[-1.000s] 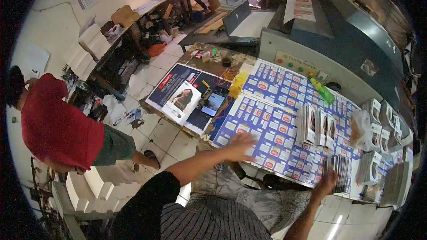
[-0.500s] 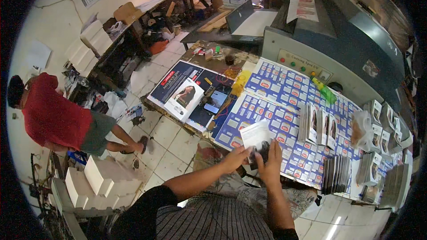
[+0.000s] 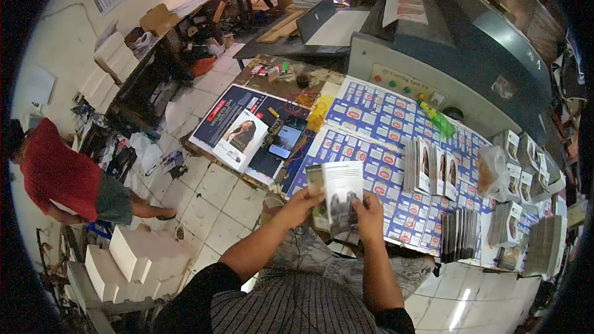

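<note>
In front of my lap I hold up a thin printed booklet [image 3: 344, 179]. Its white page bears lines of text at the top and a dark picture below. My left hand [image 3: 302, 204] pinches the left side, where a darker printed part shows beside the white page. My right hand [image 3: 370, 213] grips the lower right edge, thumb on the front over the picture. The fingers behind the paper are hidden. Just beyond are printed sheets [image 3: 377, 154] covering the table in blue and white. To the right, stacks of portrait-printed booklets [image 3: 424, 167] stand on the sheets, with a dark-edged row [image 3: 460, 235] nearer me.
A phone [image 3: 286, 141] and a stack with a portrait cover [image 3: 240, 141] lie on the table's left part. A green bottle [image 3: 438, 119] rests by the grey machine [image 3: 396, 68]. White paper blocks [image 3: 145, 253] stand at left, near a person in red [image 3: 62, 173].
My hands have moved apart, and a darker part of the booklet now shows at its left. The page stands more upright. My view has shifted slightly; the person in red is further left.
</note>
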The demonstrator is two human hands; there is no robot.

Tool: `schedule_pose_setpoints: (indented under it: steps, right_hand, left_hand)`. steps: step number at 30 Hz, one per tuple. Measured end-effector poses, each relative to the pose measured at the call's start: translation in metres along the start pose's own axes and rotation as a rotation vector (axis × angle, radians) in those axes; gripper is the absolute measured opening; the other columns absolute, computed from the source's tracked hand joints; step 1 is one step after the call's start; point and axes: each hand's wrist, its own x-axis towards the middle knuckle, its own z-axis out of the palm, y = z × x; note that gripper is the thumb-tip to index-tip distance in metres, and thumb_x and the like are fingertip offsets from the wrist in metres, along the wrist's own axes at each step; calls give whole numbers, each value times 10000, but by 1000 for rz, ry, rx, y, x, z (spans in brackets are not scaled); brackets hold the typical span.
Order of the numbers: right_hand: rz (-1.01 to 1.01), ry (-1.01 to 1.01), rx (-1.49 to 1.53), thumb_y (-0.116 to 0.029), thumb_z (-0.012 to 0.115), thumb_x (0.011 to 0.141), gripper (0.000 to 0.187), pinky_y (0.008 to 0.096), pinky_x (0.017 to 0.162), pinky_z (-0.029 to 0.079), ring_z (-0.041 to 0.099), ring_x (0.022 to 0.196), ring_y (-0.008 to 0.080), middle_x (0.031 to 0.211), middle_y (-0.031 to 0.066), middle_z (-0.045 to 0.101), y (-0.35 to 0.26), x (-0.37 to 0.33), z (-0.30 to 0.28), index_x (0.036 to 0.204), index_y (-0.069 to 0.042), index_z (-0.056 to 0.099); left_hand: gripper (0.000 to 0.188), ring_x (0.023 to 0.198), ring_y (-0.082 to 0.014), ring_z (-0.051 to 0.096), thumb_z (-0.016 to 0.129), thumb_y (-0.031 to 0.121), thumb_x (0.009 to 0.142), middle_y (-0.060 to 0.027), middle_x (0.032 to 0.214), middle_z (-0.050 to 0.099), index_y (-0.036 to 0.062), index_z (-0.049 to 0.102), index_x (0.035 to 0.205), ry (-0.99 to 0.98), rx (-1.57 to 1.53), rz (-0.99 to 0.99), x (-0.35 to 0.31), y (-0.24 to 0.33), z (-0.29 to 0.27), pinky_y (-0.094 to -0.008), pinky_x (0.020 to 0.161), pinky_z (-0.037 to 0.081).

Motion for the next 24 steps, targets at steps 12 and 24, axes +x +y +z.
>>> schedule_pose_setpoints:
  steps: [12, 24]
  right_hand:
    - [-114, 315, -450, -167, 696, 851, 296, 420, 772, 525, 690, 890, 382, 960, 250, 696, 90, 45, -30, 1053, 44, 644]
    - [-5, -137, -388, -337, 548, 966, 423, 344, 682, 503, 620, 915, 254, 1129, 129, 658, 87, 38, -54, 1276, -55, 599]
  left_hand:
    - [549, 1389, -310, 348, 679, 188, 853, -92, 1425, 481, 202, 540, 1384, 187, 1531, 524, 65, -15, 17, -565, 1088, 273]
    - [671, 1443, -331, 287, 556, 613, 914, -80, 1531, 401, 205, 504, 1443, -209, 1850, 548, 64, -21, 18, -572, 1176, 142]
